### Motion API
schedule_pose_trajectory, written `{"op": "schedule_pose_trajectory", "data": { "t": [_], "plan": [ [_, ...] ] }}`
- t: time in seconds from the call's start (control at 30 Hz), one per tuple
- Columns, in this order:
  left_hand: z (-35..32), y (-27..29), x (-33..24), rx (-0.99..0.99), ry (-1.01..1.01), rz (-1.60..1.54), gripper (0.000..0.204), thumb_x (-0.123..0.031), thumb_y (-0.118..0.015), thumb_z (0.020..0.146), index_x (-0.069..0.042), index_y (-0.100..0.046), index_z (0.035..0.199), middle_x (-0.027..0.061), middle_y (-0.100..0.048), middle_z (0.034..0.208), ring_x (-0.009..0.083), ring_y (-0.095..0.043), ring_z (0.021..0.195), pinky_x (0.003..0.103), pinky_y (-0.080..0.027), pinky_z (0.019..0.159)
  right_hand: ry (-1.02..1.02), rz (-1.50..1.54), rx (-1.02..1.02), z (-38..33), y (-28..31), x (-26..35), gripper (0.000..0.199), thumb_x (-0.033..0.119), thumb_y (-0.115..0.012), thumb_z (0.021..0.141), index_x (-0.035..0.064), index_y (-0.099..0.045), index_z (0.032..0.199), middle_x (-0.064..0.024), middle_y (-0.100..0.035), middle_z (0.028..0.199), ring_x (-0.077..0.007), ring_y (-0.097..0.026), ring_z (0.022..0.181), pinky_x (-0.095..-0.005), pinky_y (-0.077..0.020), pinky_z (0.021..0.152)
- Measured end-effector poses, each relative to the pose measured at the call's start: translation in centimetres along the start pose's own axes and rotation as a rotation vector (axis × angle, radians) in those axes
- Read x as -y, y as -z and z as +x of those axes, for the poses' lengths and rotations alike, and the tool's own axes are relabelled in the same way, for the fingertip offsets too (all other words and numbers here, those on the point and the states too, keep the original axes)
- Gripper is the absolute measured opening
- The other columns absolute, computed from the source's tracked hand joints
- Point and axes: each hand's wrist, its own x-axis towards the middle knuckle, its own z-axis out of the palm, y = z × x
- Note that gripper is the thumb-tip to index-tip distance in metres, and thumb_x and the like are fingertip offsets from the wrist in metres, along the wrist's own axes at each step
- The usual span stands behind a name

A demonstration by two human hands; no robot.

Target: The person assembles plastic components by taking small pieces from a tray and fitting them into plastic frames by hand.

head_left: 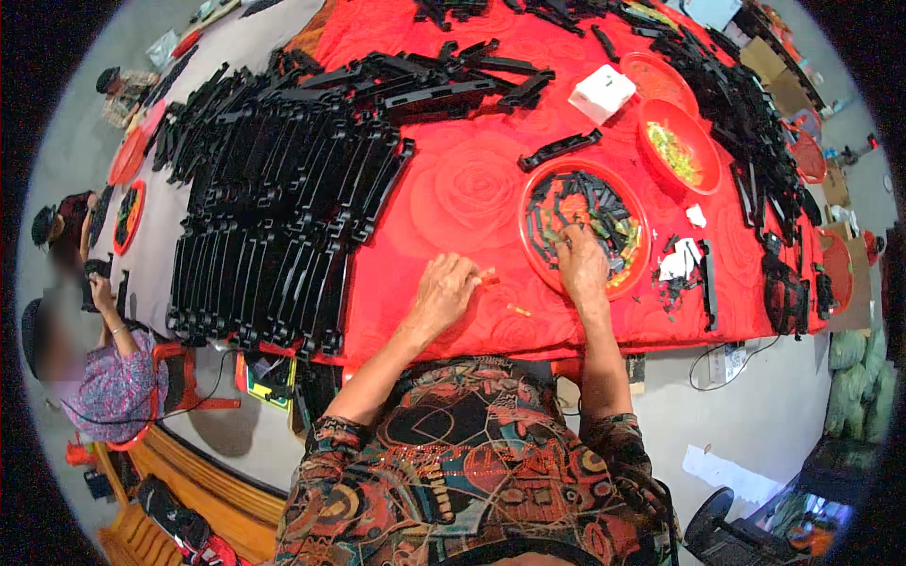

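The right hand (580, 264) is digging, fingers curled, into the red plate (540, 185) of small black parts (585, 203) near the table's front edge; the left hand (444, 291) is pinching a small orange piece (487, 275). Rows of finished-looking black strips (283, 189) are lying stacked at the left, and many parts remain.

One head-worn fisheye view looks steeply down from above the person's own chest onto the red-clothed worktop (453, 189). It faces forward across the cloth, with the forearms entering from the lower edge and both hands close beneath the lens. Straight edges bow toward the dark circular rim, where floor and a seated co-worker (104, 377) appear at left.
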Motion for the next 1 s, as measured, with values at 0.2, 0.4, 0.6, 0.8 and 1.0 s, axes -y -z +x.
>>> {"op": "schedule_pose_trajectory", "data": {
  "t": [0.2,0.4,0.6,0.8,1.0],
  "plan": [
    [-0.6,-1.1,-1.7,0.076,-0.024,0.056,0.015,-0.01,-0.065,0.075,-0.004,-0.054,0.081,0.0115,-0.055,0.076,0.0309,-0.053,0.075,0.041,-0.04,0.066,-0.046,0.124,-0.068,-0.7,1.4,1.0,0.021,0.013,-0.062,0.078,0.0014,-0.054,0.094,-0.0207,-0.059,0.09,-0.0411,-0.058,0.085,-0.0478,-0.046,0.069],
    [0.8,-2.4,-2.4,0.052,-0.086,0.126,0.014,-0.006,-0.064,0.071,-0.004,-0.054,0.081,0.0112,-0.052,0.076,0.0314,-0.051,0.074,0.041,-0.04,0.065,0.119,0.229,0.09,-2.3,1.0,2.4,0.016,0.014,-0.06,0.079,0.0022,-0.054,0.087,-0.0212,-0.057,0.079,-0.0397,-0.058,0.077,-0.0477,-0.0457,0.065],
    [0.2,-2.8,-2.3,0.008,-0.093,0.056,0.011,-0.005,-0.06,0.074,-0.005,-0.05,0.077,0.0116,-0.051,0.075,0.0312,-0.05,0.074,0.042,-0.039,0.065,0.114,0.177,0.284,-6.4,0.2,5.3,0.017,0.013,-0.059,0.08,0.0038,-0.053,0.092,-0.0201,-0.057,0.082,-0.0399,-0.057,0.079,-0.0486,-0.0458,0.065],
    [0.3,-2.4,-1.8,0.032,-0.072,-0.123,0.011,-0.007,-0.061,0.076,-0.003,-0.052,0.08,0.0128,-0.054,0.077,0.0324,-0.052,0.075,0.042,-0.04,0.067,0.074,0.283,0.211,-5.9,-0.1,4.6,0.016,0.01,-0.059,0.08,0.0036,-0.053,0.094,-0.0195,-0.058,0.081,-0.0384,-0.058,0.077,-0.0451,-0.0451,0.065],
    [4.0,-1.1,-1.9,0.188,0.068,-0.396,0.013,-0.012,-0.062,0.08,-0.001,-0.055,0.081,0.0138,-0.057,0.077,0.0315,-0.055,0.076,0.04,-0.043,0.069,-0.035,0.56,0.236,-5.5,1.7,3.6,0.011,0.007,-0.06,0.081,0.0007,-0.053,0.087,-0.015,-0.057,0.072,-0.0243,-0.058,0.065,-0.0352,-0.0444,0.059]
  ]
}}
